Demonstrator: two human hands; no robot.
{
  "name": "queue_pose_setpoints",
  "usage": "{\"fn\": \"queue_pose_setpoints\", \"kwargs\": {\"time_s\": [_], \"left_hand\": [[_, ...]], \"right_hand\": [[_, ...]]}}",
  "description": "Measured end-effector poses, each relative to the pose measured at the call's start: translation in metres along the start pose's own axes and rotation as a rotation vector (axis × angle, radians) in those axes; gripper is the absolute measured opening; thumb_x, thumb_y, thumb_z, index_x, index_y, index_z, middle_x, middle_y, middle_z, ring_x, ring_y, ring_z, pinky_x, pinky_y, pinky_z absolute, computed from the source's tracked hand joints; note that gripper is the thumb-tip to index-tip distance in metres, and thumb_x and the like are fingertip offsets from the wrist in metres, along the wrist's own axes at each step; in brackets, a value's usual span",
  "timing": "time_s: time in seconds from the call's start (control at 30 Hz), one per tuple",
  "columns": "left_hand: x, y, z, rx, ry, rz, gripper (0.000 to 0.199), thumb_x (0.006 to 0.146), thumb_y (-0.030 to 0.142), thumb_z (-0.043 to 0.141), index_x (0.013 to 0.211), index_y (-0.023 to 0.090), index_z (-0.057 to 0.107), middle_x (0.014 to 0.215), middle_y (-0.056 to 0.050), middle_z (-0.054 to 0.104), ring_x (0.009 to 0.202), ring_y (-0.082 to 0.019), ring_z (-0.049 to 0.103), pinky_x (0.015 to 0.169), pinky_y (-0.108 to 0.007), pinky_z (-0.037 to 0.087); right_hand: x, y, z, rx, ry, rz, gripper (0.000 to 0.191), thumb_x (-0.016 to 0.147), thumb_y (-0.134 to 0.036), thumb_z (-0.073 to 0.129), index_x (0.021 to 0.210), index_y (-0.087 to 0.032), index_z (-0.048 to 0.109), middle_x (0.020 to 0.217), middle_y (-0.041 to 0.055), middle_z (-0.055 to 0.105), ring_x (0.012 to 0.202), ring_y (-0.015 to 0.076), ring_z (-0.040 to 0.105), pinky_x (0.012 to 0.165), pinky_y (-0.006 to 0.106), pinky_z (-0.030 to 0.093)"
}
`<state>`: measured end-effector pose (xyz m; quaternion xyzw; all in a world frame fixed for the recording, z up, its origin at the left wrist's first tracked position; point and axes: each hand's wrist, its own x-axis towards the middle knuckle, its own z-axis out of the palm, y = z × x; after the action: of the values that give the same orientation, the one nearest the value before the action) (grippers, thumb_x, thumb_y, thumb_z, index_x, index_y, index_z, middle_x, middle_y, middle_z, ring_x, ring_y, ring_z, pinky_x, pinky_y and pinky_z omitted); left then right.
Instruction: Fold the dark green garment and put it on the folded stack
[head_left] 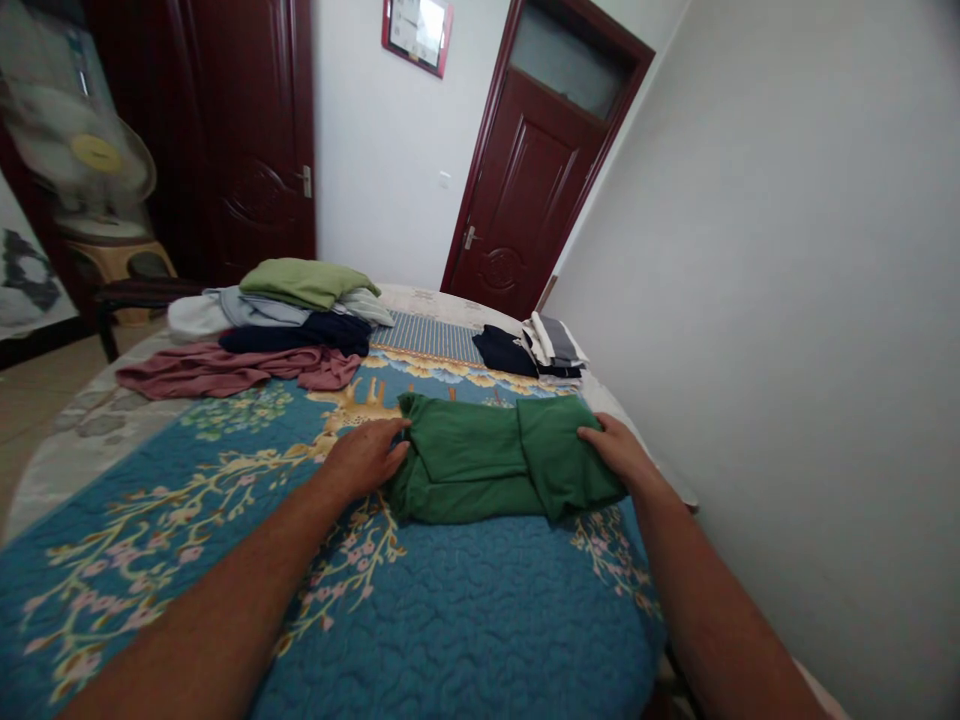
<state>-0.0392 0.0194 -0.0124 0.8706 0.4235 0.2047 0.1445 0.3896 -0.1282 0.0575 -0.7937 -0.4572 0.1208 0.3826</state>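
While the folded, deep-green fabric bundle (472,450) lies at twelve o'clock on the blue, floral quilted cover (480,610), the right hand (616,450) pinches its three-o'clock end — left hand (371,455) at nine, thumb and fingers parted (gripping? can't tell). Looks light, soft, floppy — best supported at both ends.

The held garment (469,445) is plain green. The cover (450,620) is teal blue, patterned with pink-blossomed tan branches. Doors (536,165) are dark red, walls (765,220) white.
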Motion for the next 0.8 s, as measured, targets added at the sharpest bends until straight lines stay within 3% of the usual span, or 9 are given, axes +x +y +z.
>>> {"fn": "queue_pose_setpoints", "kwargs": {"time_s": [0.13,0.27,0.47,0.63,0.8], "left_hand": [[0.001,-0.005,0.000,0.007,-0.003,0.004,0.052,0.101,0.040,0.044,0.142,0.018,0.067,0.141,-0.016,0.072,0.130,-0.032,0.068,0.114,-0.045,0.050],[0.002,-0.008,-0.002,0.021,0.016,-0.012,0.050,0.101,0.041,0.043,0.138,0.020,0.070,0.137,-0.014,0.075,0.126,-0.032,0.070,0.109,-0.044,0.052],[0.003,-0.006,-0.004,0.024,0.003,-0.034,0.049,0.101,0.041,0.044,0.137,0.019,0.070,0.134,-0.014,0.076,0.124,-0.032,0.070,0.105,-0.042,0.053],[0.004,-0.006,-0.004,0.044,-0.013,-0.041,0.051,0.102,0.042,0.042,0.138,0.018,0.070,0.134,-0.014,0.076,0.124,-0.032,0.071,0.105,-0.041,0.053],[0.004,-0.006,-0.004,0.050,-0.015,-0.059,0.050,0.102,0.043,0.044,0.137,0.021,0.071,0.132,-0.012,0.078,0.123,-0.030,0.072,0.104,-0.038,0.053]], "right_hand": [[-0.009,-0.043,0.014,-0.285,0.051,-0.139,0.035,0.087,-0.032,0.065,0.118,-0.020,0.076,0.112,0.0116,0.079,0.101,0.0279,0.071,0.091,0.035,0.052],[-0.025,-0.083,0.035,-0.426,0.039,-0.200,0.044,0.093,-0.027,0.059,0.134,-0.018,0.068,0.125,0.0146,0.076,0.113,0.0307,0.070,0.096,0.036,0.050],[-0.057,-0.129,0.084,-0.592,0.009,-0.236,0.042,0.098,-0.027,0.056,0.138,-0.016,0.061,0.118,0.0170,0.076,0.107,0.0319,0.073,0.091,0.037,0.051],[-0.086,-0.152,0.138,-0.667,-0.077,-0.285,0.031,0.100,-0.027,0.056,0.129,-0.017,0.060,0.113,0.0155,0.075,0.103,0.0293,0.075,0.089,0.038,0.055],[-0.095,-0.157,0.180,-0.724,-0.139,-0.274,0.023,0.099,-0.020,0.053,0.121,-0.017,0.060,0.112,0.0164,0.073,0.097,0.0301,0.078,0.082,0.039,0.059]]}}
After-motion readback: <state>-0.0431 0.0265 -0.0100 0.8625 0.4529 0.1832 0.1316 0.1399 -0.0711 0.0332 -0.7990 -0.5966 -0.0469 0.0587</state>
